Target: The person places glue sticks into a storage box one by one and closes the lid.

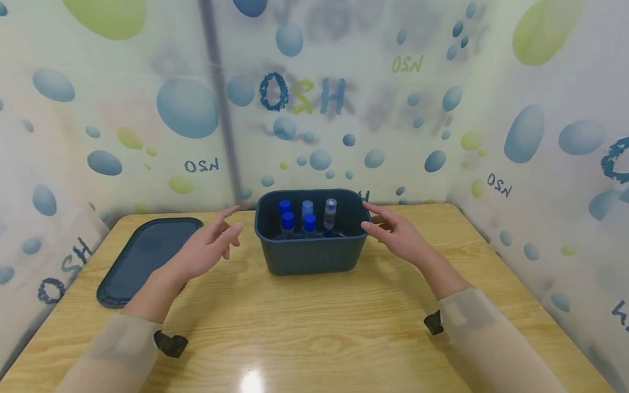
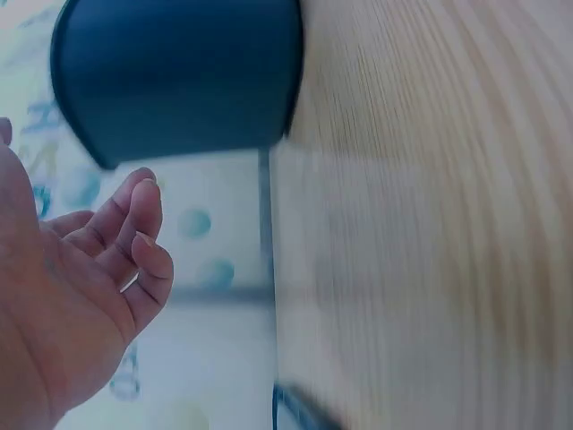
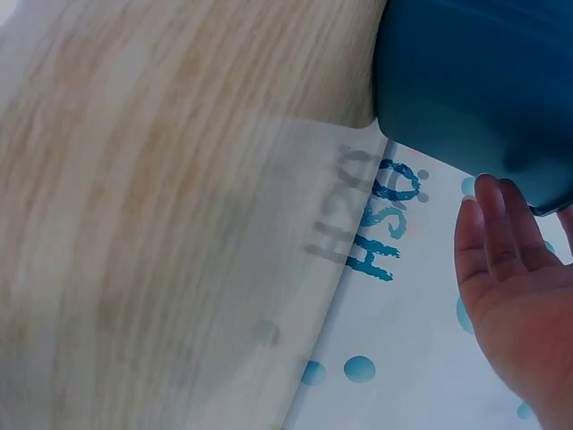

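Observation:
A dark blue-green plastic bin (image 1: 312,256) stands on the table, seen end-on in both wrist views. Inside it are several small clear bottles with blue caps (image 1: 309,222). One clear bottle (image 1: 330,213) at the right shows its blue part at the bottom. My left hand (image 1: 208,246) is held in the air left of the bin, apart from it, with fingers loosely bent and nothing in them. At the bin's right end, my right hand (image 1: 397,235) has its fingertips right at the rim, the fingers mostly straight in the right wrist view (image 3: 519,278).
A dark oval-cornered tray or lid (image 1: 150,257) lies flat on the wooden table (image 1: 309,329) at the left, partly behind my left forearm. Printed curtains (image 1: 323,144) with drop shapes and lettering rise along the table's back and sides.

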{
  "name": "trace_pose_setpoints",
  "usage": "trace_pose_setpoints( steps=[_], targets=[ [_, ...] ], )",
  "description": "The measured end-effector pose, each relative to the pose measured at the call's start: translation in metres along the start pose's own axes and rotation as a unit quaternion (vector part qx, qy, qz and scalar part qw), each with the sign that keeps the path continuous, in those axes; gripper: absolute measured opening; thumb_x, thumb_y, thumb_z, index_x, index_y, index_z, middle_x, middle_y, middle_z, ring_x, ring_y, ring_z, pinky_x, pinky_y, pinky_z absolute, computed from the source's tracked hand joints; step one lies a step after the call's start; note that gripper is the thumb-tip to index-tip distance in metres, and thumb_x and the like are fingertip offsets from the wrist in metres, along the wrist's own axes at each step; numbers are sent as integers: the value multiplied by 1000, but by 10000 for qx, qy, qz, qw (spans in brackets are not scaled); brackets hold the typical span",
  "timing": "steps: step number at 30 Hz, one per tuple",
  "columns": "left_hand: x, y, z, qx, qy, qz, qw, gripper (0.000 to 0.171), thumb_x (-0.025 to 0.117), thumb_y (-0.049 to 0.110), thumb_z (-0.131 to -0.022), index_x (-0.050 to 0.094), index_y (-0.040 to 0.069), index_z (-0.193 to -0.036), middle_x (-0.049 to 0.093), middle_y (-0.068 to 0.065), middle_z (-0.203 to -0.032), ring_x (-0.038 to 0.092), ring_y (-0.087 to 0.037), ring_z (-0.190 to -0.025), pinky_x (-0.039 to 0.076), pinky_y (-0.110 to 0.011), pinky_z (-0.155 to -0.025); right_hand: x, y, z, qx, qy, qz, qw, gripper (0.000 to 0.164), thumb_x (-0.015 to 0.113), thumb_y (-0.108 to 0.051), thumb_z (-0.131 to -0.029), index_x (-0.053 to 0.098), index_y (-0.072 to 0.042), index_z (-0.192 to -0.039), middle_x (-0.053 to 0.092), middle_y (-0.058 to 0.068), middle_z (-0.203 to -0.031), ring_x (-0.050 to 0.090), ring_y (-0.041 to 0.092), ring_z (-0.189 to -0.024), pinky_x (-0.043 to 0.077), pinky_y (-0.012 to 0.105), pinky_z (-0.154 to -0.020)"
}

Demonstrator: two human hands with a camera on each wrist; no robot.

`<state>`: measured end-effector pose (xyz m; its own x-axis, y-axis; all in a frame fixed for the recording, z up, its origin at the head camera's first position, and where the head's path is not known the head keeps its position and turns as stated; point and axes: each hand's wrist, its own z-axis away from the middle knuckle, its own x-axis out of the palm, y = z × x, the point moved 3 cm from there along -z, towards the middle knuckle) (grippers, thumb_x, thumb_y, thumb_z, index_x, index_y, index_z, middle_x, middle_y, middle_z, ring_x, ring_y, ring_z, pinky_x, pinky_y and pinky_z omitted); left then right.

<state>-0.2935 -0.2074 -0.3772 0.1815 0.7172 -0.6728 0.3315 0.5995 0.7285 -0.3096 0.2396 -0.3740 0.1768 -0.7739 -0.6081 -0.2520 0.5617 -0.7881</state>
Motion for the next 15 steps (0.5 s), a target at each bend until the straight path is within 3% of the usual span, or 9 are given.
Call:
trace_pose_setpoints(
  steps=[3, 7, 15],
  targets=[
    [-18, -12, 18, -196, 53, -156, 9997, 70, 45, 52, -117, 27, 16, -175, 67, -16, -113, 66, -34, -85, 50, -39, -76, 1, 0, -1, -27, 31, -83, 10000, 67, 63, -48, -111, 40, -30, -172, 59, 19, -156, 67, 36, -129, 57, 44, -102],
    [-43, -33, 43, -511, 2, -439, 9977, 69, 47, 53, -117, 36, 14, -172, 70, -14, -112, 67, -27, -86, 53, -35, -75, 1, 1, -1, -47, 73, -155, 9998, 66, 64, -46, -111, 41, -31, -171, 62, 18, -150, 69, 34, -124, 57, 39, -98],
    [-92, -86, 95, -1123, -188, -990, 9885, 65, 52, 48, -117, 44, 7, -166, 74, -13, -120, 66, -16, -87, 52, -34, -69, 3, 3, -1, -34, 88, -256, 9996, 65, 65, -46, -111, 43, -32, -170, 66, 17, -145, 72, 33, -120, 58, 42, -99]
  ],
)
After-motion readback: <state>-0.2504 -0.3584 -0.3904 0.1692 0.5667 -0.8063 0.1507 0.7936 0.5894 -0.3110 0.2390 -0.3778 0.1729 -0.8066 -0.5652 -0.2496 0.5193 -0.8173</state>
